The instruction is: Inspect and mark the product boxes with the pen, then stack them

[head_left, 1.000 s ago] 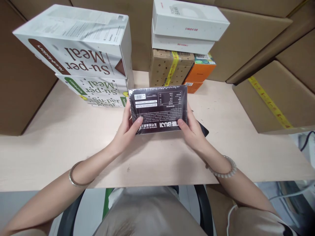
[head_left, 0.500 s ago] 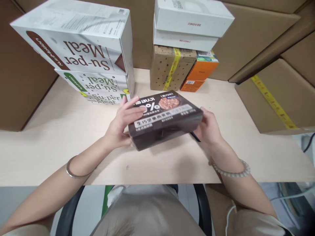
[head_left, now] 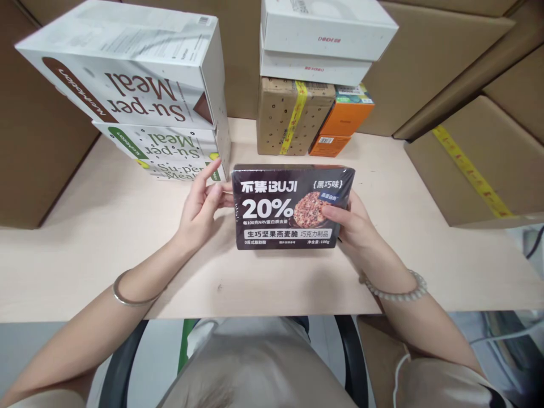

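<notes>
A dark shrink-wrapped snack box is held up over the table, its front with white lettering, "20%" and a picture of a round oat crisp turned toward me. My right hand grips its right end, thumb on the front face and fingers behind. Beside the left end is my left hand, fingers apart and stretched out; some fingertips reach the box's edge, and whether they touch it I cannot tell.
On the left stand stacked white Su-per Meal boxes. Behind the snack box, white boxes rest on a brown taped carton and orange boxes. Large cardboard cartons border the table.
The snack box has been turned over from its text-covered back to its front, now upright to me. My left hand has loosened from it; my right hand keeps hold.
</notes>
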`<state>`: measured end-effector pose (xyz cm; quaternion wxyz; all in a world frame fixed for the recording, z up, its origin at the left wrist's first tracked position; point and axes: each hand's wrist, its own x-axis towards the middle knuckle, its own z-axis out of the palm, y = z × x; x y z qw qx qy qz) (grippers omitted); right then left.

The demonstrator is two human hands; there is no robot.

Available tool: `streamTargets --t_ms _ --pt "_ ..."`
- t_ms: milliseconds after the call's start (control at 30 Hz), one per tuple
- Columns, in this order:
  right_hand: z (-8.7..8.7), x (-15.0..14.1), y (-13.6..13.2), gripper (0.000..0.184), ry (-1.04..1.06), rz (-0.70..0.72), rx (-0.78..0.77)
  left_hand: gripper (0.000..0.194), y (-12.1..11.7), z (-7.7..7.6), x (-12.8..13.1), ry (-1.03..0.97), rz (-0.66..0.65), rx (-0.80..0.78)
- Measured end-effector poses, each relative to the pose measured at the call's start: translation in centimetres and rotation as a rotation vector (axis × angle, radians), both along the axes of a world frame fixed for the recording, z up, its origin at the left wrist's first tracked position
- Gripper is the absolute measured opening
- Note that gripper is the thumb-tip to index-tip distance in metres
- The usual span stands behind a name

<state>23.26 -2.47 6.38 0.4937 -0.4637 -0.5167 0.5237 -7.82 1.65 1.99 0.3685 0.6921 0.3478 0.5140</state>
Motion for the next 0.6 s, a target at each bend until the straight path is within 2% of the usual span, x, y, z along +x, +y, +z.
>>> streamTargets --t_ms 100,200,267,333,467,600 --pt "-0.8 0.3 0.8 0.073 -0.032 -0.013 0.024 0.057 -0.2 0.1 0.2 -0.072 -0.163 -0.046" --pt "-1.4 0.6 1.2 0.079 -0.042 0.017 0.035 0.07 -0.7 0.7 0.8 -0.016 -0.221 -0.078" --pt "-1.6 0.8 1.2 0.087 -0.077 0.042 0.07 0.07 -0.9 1.0 0.9 0.049 -0.198 -0.058" --pt "-1.7 1.2 1.1 0.094 -0.129 0.057 0.114 0.074 -1.0 1.1 0.7 0.108 -0.159 0.042" --pt "-1.6 2.3 1.4 0.092 -0.216 0.062 0.14 0.088 -0.7 0.8 -0.1 0.167 -0.092 0.281" --pt "-1.3 2.8 1.5 0.091 -0.217 0.068 0.165 0.09 -0.7 0.5 -0.3 0.168 -0.067 0.373"
